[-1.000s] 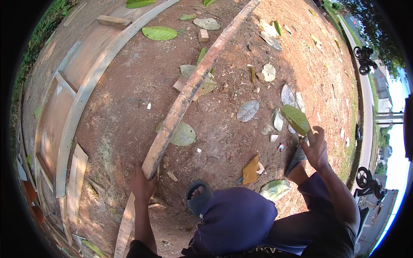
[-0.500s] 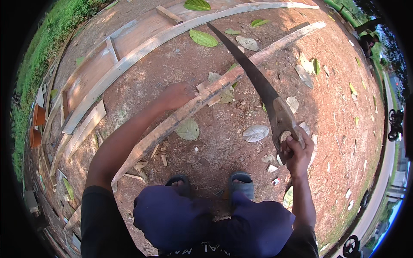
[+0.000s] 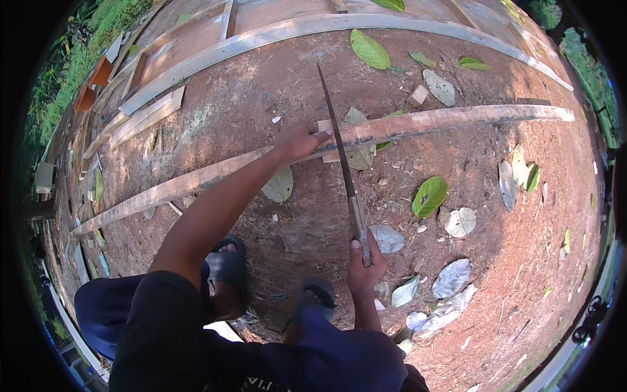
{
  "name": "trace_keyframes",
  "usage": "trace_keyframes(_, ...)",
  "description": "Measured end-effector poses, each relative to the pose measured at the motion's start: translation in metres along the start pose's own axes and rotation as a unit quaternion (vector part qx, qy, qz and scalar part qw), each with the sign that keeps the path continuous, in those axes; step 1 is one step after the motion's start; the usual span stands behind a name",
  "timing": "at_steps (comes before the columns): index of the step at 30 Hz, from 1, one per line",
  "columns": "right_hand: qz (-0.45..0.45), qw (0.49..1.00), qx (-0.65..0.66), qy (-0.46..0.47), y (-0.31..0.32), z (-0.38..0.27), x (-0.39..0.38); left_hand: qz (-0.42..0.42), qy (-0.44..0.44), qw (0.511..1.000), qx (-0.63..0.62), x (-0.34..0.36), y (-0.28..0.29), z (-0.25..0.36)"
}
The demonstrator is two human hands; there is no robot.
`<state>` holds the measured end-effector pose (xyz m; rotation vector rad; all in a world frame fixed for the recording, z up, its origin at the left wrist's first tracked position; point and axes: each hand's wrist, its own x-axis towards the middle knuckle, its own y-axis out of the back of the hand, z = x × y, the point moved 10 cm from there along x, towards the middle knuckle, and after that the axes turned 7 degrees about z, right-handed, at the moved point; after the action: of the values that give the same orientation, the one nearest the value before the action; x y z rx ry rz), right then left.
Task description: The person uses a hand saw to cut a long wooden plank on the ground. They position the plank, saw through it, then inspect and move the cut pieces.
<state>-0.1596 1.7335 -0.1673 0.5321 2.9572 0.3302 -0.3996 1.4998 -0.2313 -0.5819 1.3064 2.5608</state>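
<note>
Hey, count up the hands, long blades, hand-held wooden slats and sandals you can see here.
Hands: 2, left hand and right hand
long blade: 1
wooden slat: 1
Sandals: 2
Total: 6

pole [image 3: 418, 124]: rough pale wood | blade [image 3: 339, 140]: dull metal | ground [image 3: 509, 261]: matt dirt
</note>
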Motion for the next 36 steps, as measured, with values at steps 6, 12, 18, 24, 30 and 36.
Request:
trace_keyframes(6,-0.030,0.997,-0.063,0.042,0.000,0.011,-0.011,0.035,0.015,0.998,0.046,-0.003,-0.002,-0.002)
trace_keyframes(12,-0.046,0.997,-0.018,0.060,-0.005,0.001,-0.004,0.111,-0.023,0.991,0.073,-0.007,0.007,0.004)
trace_keyframes(18,-0.056,0.996,-0.030,0.063,0.004,-0.016,0.013,0.188,-0.045,0.976,0.103,-0.025,0.016,0.013)
trace_keyframes(24,-0.017,0.988,-0.081,0.132,0.008,-0.018,0.008,0.187,-0.054,0.977,0.090,-0.027,0.009,0.015)
trace_keyframes(30,-0.016,0.989,-0.080,0.123,0.015,-0.016,0.002,0.261,-0.083,0.959,0.078,-0.029,0.014,0.021)
trace_keyframes(36,-0.055,0.987,-0.140,0.052,0.010,-0.012,0.007,0.186,-0.054,0.978,0.082,-0.027,0.013,0.018)
